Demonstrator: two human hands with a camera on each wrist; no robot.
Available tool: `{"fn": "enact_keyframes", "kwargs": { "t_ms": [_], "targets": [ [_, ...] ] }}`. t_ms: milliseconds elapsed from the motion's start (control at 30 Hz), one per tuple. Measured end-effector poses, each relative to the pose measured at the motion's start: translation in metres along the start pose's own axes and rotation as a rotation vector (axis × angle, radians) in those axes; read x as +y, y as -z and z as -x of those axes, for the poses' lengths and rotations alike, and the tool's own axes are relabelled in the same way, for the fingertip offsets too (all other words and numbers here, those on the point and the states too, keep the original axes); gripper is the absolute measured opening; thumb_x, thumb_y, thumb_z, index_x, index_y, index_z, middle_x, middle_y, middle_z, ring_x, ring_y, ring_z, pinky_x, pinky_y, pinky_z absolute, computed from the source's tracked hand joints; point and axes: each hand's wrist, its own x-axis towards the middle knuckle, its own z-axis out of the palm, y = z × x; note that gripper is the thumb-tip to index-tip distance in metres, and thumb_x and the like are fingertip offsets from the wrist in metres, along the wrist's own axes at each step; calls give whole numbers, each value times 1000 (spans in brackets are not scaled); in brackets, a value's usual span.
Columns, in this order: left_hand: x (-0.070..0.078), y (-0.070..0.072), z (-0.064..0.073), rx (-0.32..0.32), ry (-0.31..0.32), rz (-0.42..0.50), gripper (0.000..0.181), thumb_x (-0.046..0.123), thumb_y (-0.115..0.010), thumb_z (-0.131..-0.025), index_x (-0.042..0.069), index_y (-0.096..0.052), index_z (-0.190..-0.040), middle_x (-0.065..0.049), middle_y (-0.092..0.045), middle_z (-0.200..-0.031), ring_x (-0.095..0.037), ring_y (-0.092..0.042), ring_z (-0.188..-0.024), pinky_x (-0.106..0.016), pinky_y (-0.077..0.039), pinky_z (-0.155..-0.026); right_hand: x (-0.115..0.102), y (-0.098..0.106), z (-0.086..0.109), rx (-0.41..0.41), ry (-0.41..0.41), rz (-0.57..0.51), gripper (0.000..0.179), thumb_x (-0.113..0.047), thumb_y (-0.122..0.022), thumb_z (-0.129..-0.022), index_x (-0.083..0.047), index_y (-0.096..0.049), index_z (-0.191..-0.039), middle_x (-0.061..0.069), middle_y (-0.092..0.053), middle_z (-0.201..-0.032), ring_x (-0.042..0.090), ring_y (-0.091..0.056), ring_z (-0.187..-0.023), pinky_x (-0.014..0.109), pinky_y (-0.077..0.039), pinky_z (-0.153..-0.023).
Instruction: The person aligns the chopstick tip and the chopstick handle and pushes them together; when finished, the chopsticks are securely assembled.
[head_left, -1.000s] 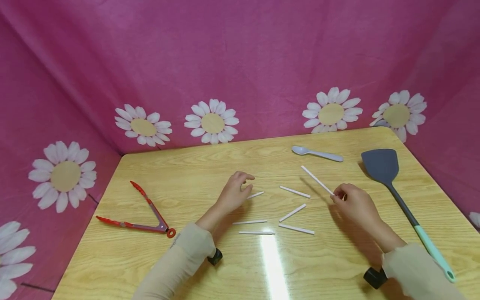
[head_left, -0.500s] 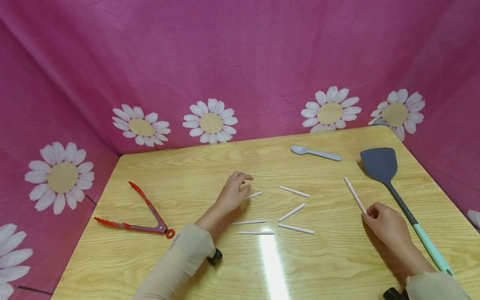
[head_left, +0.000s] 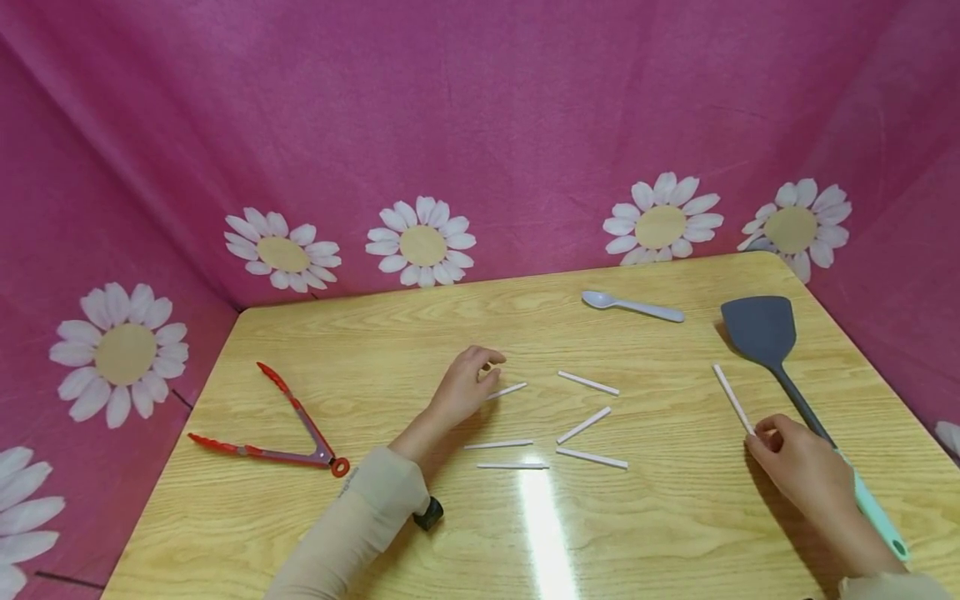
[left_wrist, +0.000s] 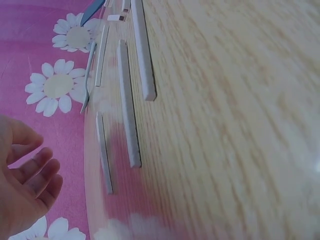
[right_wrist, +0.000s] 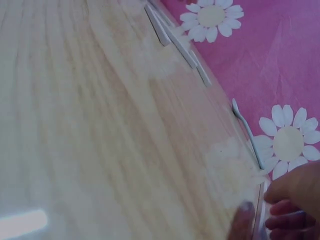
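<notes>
A slim white stick (head_left: pixel 732 397) points away from my right hand (head_left: pixel 802 471), whose thumb and fingers pinch its near end low over the table. In the head view this hand overlaps the handle of a turner (head_left: pixel 759 329), which has a dark grey blade and a mint grip. My left hand (head_left: pixel 459 385) hovers with fingers loosely bent and holds nothing; a second white stick (head_left: pixel 507 390) lies just beside its thumb. Two more white sticks (head_left: pixel 513 467) lie side by side nearer me. To their right, three others lie at different angles, including a slanted stick (head_left: pixel 583 425).
A pale spoon (head_left: pixel 633 307) rests near the table's back edge. On the left, red-tipped tongs (head_left: pixel 322 454) lie spread apart. A pink flowered cloth (head_left: pixel 480 142) rises behind the wooden table (head_left: pixel 375 333). Light glares off its front middle.
My right hand has carried its white stick rightward and nearer me, over beside the turner's handle. My left hand has stayed almost where it was, and the lying sticks keep their places.
</notes>
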Motion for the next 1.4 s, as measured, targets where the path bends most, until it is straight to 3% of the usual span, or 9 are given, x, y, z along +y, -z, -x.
{"fn": "enact_keyframes", "kwargs": {
  "t_ms": [167, 333, 567, 867, 1133, 1400],
  "targets": [
    [0, 1, 0, 3, -7, -17, 17, 7, -54, -88, 3, -61, -103, -8, -58, -101, -21, -54, -89, -31, -45, -74, -17, 3, -13, -6, 56, -3, 21, -21, -57, -85, -2, -61, -95, 3, -59, -70, 12, -48, -52, 28, -33, -42],
    [-1, 1, 0, -32, 2, -46, 14, 6, -56, -86, 3, -64, -97, -8, -59, -96, -23, -55, -88, -32, -45, -75, -39, -2, -34, -98, 154, -64, 18, -16, -56, -86, 0, -61, -95, 5, -58, -74, 16, -51, -62, 29, -36, -49],
    [-5, -2, 5, -79, 19, -89, 14, 4, -58, -84, 5, -66, -95, -6, -61, -93, -19, -56, -82, -28, -46, -73, -75, -22, -64, -205, 283, -133, 14, -11, -59, -85, -1, -63, -93, 4, -56, -76, 14, -49, -64, 29, -38, -54],
    [-14, -5, 6, -141, 58, -182, 16, 7, -58, -84, 6, -66, -97, -3, -60, -87, -16, -54, -80, -27, -44, -71, -108, -56, -89, -242, 440, -194, 10, -8, -64, -81, -3, -64, -89, 3, -53, -76, 15, -48, -68, 29, -40, -59],
    [-15, -9, 6, -161, 41, -271, 9, 9, -63, -81, 8, -65, -90, 1, -55, -79, -14, -48, -75, -25, -40, -67, -118, -73, -99, -275, 508, -158, 11, -12, -66, -79, -5, -64, -88, 3, -54, -77, 17, -47, -71, 30, -40, -61],
    [-15, -13, 5, -151, 37, -333, 7, 14, -65, -81, 9, -66, -85, 1, -53, -78, -15, -48, -76, -27, -41, -67, -123, -75, -101, -279, 488, -60, 11, -15, -67, -77, -10, -61, -85, -1, -47, -74, 17, -43, -70, 30, -36, -60]
  ]
}}
